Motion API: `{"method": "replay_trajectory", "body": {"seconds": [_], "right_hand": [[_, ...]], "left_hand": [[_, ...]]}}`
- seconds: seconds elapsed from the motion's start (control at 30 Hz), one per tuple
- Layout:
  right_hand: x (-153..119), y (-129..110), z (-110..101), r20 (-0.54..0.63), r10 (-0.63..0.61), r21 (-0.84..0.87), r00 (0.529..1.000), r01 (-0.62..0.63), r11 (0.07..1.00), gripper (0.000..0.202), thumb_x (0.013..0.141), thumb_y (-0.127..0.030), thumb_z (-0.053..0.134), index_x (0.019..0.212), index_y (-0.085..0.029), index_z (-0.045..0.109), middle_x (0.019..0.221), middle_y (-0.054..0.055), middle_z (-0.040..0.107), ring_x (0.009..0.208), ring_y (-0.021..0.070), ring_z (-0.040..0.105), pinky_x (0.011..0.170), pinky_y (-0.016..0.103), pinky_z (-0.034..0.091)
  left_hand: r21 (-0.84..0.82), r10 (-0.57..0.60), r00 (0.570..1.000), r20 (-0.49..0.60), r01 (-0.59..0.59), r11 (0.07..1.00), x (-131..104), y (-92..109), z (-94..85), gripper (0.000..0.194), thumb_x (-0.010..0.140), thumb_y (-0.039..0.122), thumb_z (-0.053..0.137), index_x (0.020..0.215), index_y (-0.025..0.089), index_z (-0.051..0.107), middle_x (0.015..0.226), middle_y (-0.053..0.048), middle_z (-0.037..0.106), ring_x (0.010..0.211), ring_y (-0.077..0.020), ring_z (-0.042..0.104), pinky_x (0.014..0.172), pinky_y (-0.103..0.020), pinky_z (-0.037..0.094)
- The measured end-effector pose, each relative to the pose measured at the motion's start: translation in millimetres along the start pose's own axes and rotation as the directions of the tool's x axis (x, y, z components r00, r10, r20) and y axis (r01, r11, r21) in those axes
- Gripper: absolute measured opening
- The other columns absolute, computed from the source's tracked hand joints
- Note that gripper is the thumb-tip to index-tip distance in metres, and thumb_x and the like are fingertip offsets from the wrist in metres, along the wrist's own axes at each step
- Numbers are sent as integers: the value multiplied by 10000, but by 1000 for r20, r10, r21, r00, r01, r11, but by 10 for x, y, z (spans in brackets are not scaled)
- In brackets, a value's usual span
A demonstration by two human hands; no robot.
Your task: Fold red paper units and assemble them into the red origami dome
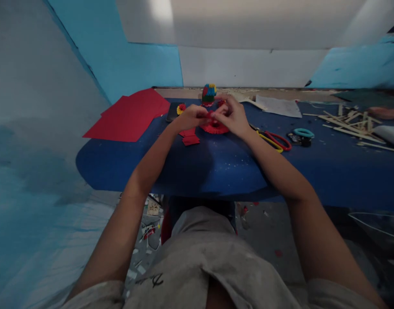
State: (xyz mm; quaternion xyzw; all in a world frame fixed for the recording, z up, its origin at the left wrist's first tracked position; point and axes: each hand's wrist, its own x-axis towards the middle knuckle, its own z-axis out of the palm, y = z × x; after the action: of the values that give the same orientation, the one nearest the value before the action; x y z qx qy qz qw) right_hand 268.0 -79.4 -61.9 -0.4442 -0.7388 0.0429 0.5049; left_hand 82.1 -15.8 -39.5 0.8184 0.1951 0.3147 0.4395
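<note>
My left hand (193, 118) and my right hand (233, 116) meet over the blue table, fingertips pinched together on a small piece of red paper (210, 114). Its exact shape is partly hidden by the fingers. Just beneath the hands lies a round red folded-paper piece (215, 129) with a fringed edge. Several small red paper rectangles (190, 139) rest below my left hand. Behind the hands stands a folded-paper figure (209, 94) in blue, yellow, red and green. A small yellow and red paper ring (181, 109) sits beyond my left hand.
Large red paper sheets (129, 118) lie at the left, beside a dark flat object (172, 112). To the right are scissors (276, 141) with red and yellow handles, a teal ring (303, 133), a white sheet (278, 106) and a pile of wooden sticks (351, 124). A wall borders the table's back.
</note>
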Motion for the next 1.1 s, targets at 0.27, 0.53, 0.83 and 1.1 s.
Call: {"method": "replay_trajectory", "body": {"seconds": [0.27, 0.53, 0.83, 1.1], "right_hand": [[-29, -113, -90, 106, -295, -393, 950, 312, 865, 283, 925, -401, 459, 1028, -259, 682, 1167, 113, 608, 1018, 234, 603, 867, 440, 529], [-17, -90, -41, 76, -225, -271, 971, 237, 933, 371, 921, -556, 436, 917, -273, 676, 1085, 90, 666, 1052, 245, 576, 956, 440, 460], [-18, 18, 8, 82, -94, -329, 992, 116, 937, 405, 944, -516, 391, 778, -226, 620, 809, 80, 689, 810, 228, 632, 798, 399, 497], [0, 56, 92, -136, 47, -2, 990, -48, 999, 423, 844, -648, 527, 972, -255, 614, 727, 29, 657, 711, 198, 635, 699, 372, 530]], "left_hand": [[-430, -391, 920, 29, 365, 826, 11, 123, 7, 89, 888, 208, 605, 830, 144, 628, 709, -13, 676, 641, -102, 609, 728, -276, 482], [-372, -246, 968, -40, 214, 903, 14, 60, 1, 37, 869, 163, 612, 885, 142, 638, 761, 3, 671, 708, -100, 591, 751, -284, 474], [313, 213, 972, -95, -174, 934, -17, -64, 57, 118, 771, 202, 641, 841, 195, 736, 779, -35, 704, 737, -166, 602, 720, -293, 437], [113, 165, 971, -173, -147, 983, -9, -25, 55, 150, 792, 328, 676, 773, 181, 698, 726, -49, 700, 704, -165, 639, 728, -313, 488]]}}
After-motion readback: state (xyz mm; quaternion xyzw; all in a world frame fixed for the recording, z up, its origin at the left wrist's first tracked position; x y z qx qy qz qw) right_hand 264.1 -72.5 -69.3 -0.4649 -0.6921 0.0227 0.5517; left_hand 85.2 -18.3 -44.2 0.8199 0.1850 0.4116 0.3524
